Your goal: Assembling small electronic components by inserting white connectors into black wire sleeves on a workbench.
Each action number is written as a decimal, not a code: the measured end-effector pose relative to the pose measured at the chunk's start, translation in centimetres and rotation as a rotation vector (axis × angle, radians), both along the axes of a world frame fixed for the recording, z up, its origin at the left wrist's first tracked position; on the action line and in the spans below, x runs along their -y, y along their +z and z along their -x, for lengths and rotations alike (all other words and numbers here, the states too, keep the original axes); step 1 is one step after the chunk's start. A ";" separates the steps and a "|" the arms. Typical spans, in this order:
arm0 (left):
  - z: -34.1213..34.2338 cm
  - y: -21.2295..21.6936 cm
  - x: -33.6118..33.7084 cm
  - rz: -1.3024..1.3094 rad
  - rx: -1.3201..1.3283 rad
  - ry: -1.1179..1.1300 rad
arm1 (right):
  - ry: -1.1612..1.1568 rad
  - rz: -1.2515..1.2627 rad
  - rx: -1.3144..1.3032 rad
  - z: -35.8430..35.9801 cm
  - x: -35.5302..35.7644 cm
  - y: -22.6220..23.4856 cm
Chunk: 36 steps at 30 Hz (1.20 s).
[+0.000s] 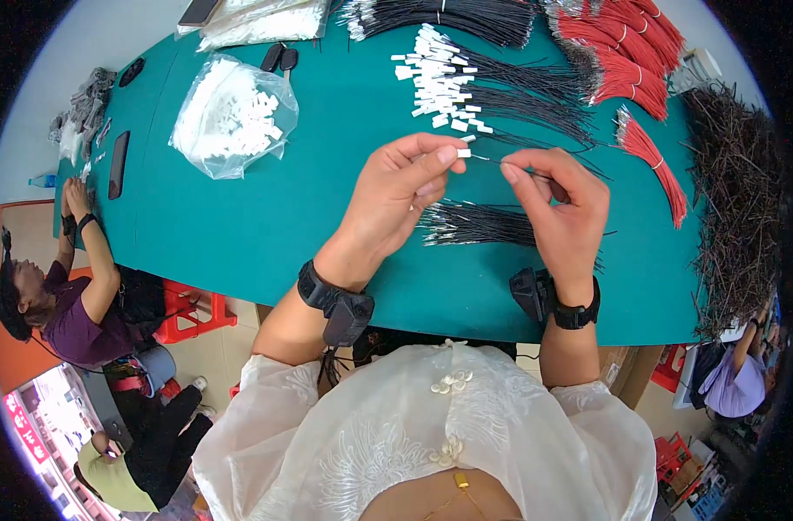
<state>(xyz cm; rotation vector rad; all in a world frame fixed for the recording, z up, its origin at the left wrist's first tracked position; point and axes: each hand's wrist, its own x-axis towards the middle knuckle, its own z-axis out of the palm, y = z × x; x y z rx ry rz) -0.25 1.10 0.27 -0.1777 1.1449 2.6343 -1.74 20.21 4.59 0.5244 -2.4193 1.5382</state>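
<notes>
In the pinch of my left hand (396, 187) is a small white plastic connector housing (463, 153). My right hand (570, 195) grips a thin black wire (492, 160) between thumb and fingertips, its end pointing at the housing. The two meet or nearly meet; whether the tip sits inside I cannot tell. Beneath my hands lies a bundle of black wires (479, 224) with bare metal ends to the left. Beyond my hands, black wires (535, 108) capped with white housings (438, 82) lie in a loose pile.
A clear plastic bag (227, 167) of loose white housings rests left on the green table (327, 113). Red wire bundles (631, 43) and a smaller one (652, 165) lie right, beside a dark wire heap (735, 208). A phone (118, 165) and a co-worker (92, 304) are far left.
</notes>
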 end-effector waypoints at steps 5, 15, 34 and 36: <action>0.0 0.2 0.1 -0.003 0.006 0.011 | 0.048 -0.019 -0.051 0.2 -0.2 -0.1; -0.1 0.3 0.1 -0.006 0.009 0.017 | 0.039 -0.064 -0.088 0.1 0.0 0.6; -0.3 0.2 -0.3 0.112 -0.027 0.006 | 0.077 -0.152 -0.260 0.2 0.3 -0.6; -0.2 0.1 -0.2 0.103 -0.020 0.007 | 0.073 -0.153 -0.258 0.2 0.4 -0.6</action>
